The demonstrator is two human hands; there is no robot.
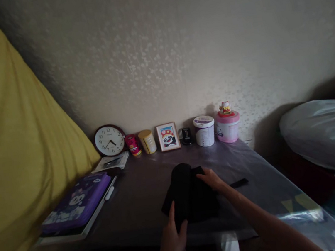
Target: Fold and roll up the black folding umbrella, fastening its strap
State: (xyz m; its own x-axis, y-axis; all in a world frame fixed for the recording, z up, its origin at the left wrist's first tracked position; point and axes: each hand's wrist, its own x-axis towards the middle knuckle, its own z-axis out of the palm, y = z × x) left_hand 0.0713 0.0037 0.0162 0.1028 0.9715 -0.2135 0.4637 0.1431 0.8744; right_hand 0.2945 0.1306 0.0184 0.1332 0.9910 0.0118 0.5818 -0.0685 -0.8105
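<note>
A black cloth item, partly folded over, lies on the table in front of me; its exact kind cannot be made out. From its right side a dark strap-like end sticks out beyond my wrist. At the near left edge, my left hand grips the cloth between thumb and fingers. My right hand reaches across from the right and holds the upper right part, its fingertips partly hidden by the dark fabric.
Along the wall stand a round clock, a red can, a yellow can, a framed panda picture and two tubs, white and pink. A purple case lies left. The table's right edge slants toward me.
</note>
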